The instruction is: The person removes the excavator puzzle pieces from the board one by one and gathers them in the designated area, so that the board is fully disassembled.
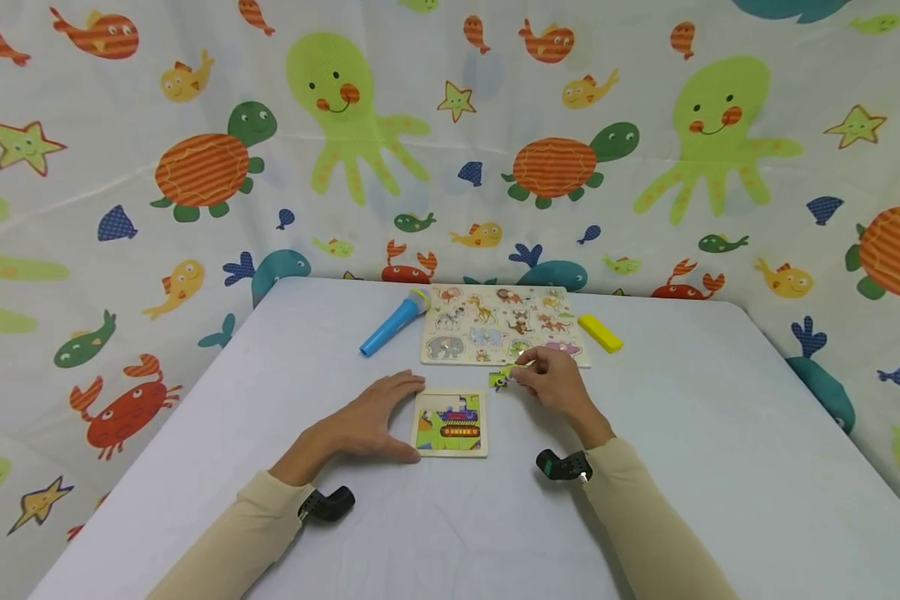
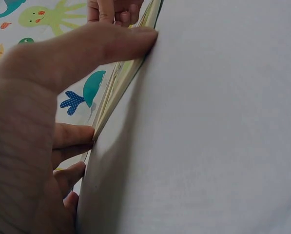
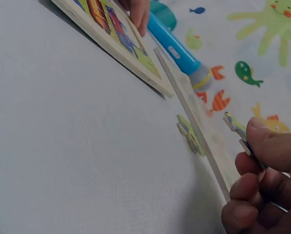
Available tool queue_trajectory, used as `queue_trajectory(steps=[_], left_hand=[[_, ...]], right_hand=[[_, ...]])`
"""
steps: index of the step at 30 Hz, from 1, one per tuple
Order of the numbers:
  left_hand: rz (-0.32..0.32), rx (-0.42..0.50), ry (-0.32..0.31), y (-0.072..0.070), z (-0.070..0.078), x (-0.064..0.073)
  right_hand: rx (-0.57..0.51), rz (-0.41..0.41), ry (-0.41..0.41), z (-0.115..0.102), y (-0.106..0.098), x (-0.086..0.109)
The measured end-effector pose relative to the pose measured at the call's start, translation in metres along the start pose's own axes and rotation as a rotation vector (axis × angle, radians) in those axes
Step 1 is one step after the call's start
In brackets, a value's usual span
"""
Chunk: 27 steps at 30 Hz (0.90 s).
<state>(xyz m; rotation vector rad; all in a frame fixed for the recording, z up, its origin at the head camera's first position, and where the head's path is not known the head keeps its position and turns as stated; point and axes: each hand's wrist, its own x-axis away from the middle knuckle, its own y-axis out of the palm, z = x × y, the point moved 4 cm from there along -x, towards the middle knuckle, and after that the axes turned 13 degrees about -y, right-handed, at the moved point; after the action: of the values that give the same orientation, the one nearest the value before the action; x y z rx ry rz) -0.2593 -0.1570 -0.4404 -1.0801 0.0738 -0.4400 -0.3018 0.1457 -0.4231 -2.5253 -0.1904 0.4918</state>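
Note:
A small square wooden jigsaw puzzle [image 1: 461, 431] lies on the table, its picture showing a tracked vehicle, with a pale bare area in the upper part. My left hand [image 1: 371, 421] holds it by the left side, thumb at the near corner and fingers at the far corner. Between thumb and fingertips, my right hand [image 1: 553, 379] pinches a jigsaw piece [image 3: 236, 126], seen nearly edge-on in the right wrist view. Below that hand, another green jigsaw piece [image 3: 190, 136] lies on the table by the edge of the larger board.
Behind the hands lies a wooden animal peg puzzle [image 1: 465, 321]. A blue toy microphone [image 1: 392, 327] rests at its left, and a yellow block [image 1: 600, 333] at its right. The white table [image 1: 450, 533] ends at a patterned sea-animal curtain [image 1: 435, 167].

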Motion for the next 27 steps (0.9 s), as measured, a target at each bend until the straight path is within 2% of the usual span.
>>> queue_trajectory(steps=[4, 16, 27], left_hand=[[-0.007, 0.011, -0.012, 0.002, 0.001, 0.001], [-0.005, -0.008, -0.022, 0.0, 0.001, 0.001], [0.0, -0.013, -0.032, 0.0, -0.001, -0.001]], right_hand=[[0.042, 0.021, 0.003, 0.007, -0.002, 0.003], [0.097, -0.001, 0.018, 0.02, -0.006, -0.001], [0.152, -0.05, 0.084, 0.028, -0.004, -0.01]])
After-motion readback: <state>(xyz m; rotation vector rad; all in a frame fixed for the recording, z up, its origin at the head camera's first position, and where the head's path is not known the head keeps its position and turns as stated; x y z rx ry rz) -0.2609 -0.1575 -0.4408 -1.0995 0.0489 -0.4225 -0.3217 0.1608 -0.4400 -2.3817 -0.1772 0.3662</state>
